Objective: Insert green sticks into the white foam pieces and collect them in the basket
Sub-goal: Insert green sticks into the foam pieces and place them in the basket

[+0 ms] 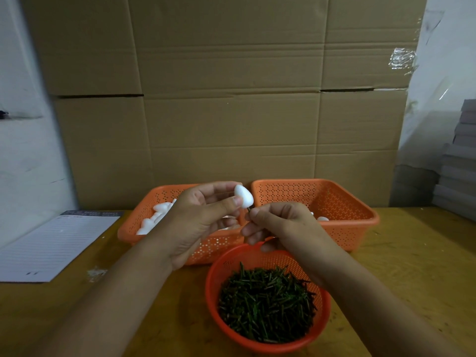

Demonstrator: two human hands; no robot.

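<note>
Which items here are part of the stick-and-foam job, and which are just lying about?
Job: foam piece in left hand; green stick pinched by right hand; round basket of sticks; left basket holding foam; right basket.
Lying about: lined notepad; cardboard sheets; grey stack.

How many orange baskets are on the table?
3. One rectangular basket sits at the back left with white foam pieces inside, one rectangular basket at the back right, and a round basket in front holds the green sticks.
</note>
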